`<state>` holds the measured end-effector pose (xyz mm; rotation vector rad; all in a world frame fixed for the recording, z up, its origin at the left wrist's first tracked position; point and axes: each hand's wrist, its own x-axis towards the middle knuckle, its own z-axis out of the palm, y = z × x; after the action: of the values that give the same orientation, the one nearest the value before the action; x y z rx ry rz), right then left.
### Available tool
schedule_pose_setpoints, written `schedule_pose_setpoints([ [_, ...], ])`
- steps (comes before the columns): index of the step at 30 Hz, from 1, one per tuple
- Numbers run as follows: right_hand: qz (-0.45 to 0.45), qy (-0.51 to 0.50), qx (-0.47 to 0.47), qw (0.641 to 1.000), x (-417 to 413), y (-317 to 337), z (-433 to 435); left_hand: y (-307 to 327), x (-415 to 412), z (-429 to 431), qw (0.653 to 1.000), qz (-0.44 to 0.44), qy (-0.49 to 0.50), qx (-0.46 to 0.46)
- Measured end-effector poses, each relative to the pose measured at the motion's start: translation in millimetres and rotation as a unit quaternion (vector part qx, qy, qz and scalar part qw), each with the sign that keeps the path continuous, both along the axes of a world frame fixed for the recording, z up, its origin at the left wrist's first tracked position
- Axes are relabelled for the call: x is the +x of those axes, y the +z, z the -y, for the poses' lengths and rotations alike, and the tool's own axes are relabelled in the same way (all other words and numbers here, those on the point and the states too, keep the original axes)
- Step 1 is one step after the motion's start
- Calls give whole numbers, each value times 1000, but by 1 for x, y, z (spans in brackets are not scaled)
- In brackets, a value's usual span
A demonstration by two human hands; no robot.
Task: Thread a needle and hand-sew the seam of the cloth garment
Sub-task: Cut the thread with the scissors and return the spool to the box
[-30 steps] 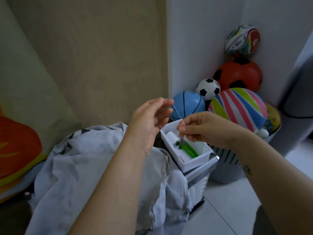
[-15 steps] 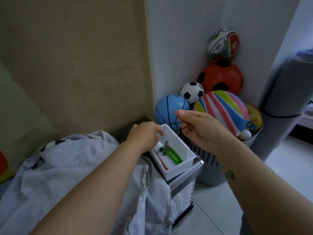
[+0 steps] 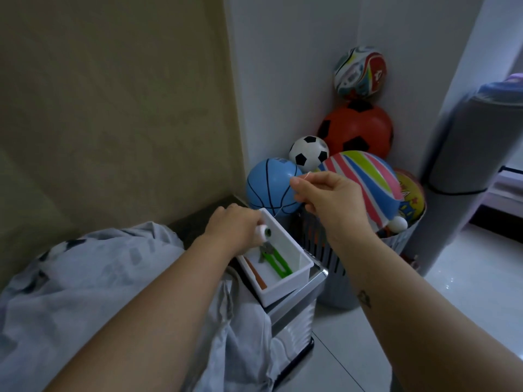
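My left hand (image 3: 232,230) grips a white thread spool (image 3: 262,232) just above the white plastic box (image 3: 300,267). My right hand (image 3: 325,193) is raised above and to the right of the box, pinching the thin white thread (image 3: 284,206), which runs taut down toward the spool. A short thread end loops up from my fingertips. Green-handled thread snips (image 3: 276,260) and an orange stick lie inside the box. The pale grey cloth garment (image 3: 93,278) lies crumpled on the left, under my left forearm. I cannot make out a needle.
The box sits on a metal-topped stand (image 3: 294,315). Behind it a slatted basket (image 3: 334,258) holds several balls, among them a blue ball (image 3: 268,188) and a striped ball (image 3: 365,179). A grey rolled mat (image 3: 467,171) leans at the right. Shiny white floor lies at the lower right.
My left hand has lifted the spool out of the box. My right hand has drawn the thread up and away to the right, so a longer length is pulled off.
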<state>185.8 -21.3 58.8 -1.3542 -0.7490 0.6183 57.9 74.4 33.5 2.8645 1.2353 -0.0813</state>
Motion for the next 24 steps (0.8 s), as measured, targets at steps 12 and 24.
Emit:
schedule_pose_setpoints([
  [12, 65, -7, 49, 997, -16, 3, 2, 1, -26, 52, 898, 384, 117, -182],
  [24, 132, 23, 23, 991, -20, -2, -3, 1, -32, 55, 893, 392, 134, -174],
])
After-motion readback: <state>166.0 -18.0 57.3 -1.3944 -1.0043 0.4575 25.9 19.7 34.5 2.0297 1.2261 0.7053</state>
